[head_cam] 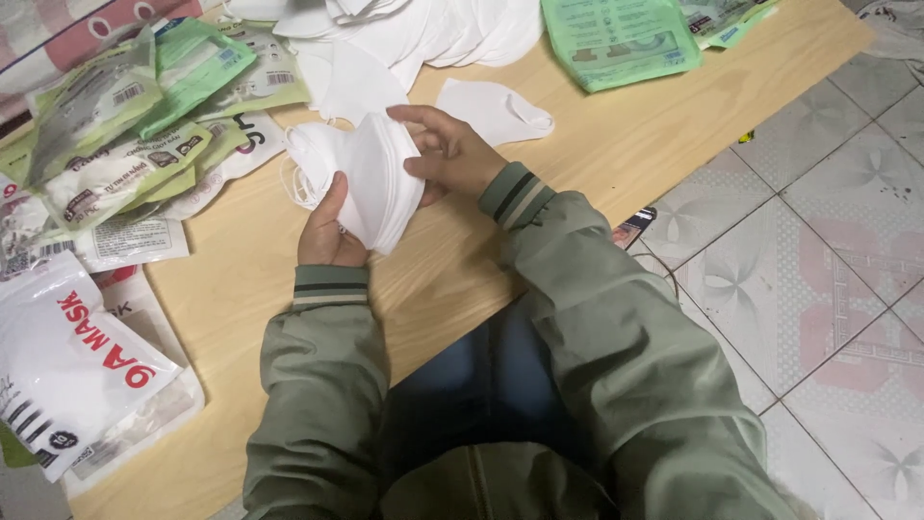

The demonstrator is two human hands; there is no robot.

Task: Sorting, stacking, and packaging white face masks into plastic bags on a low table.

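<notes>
Both my hands hold a stack of folded white face masks (371,173) just above a low wooden board (616,144). My left hand (327,231) grips the stack from below, thumb up against its near face. My right hand (448,154) clasps the stack's right side, fingers curled over the top edge. White ear loops (294,183) hang out on the stack's left. A single white mask (496,111) lies flat on the board just beyond my right hand.
A heap of loose white masks (423,34) lies at the board's far edge. Green and clear mask packets (144,125) are piled at left, white packets (67,366) at near left, green packets (621,39) at far right. Tiled floor (818,250) is at right.
</notes>
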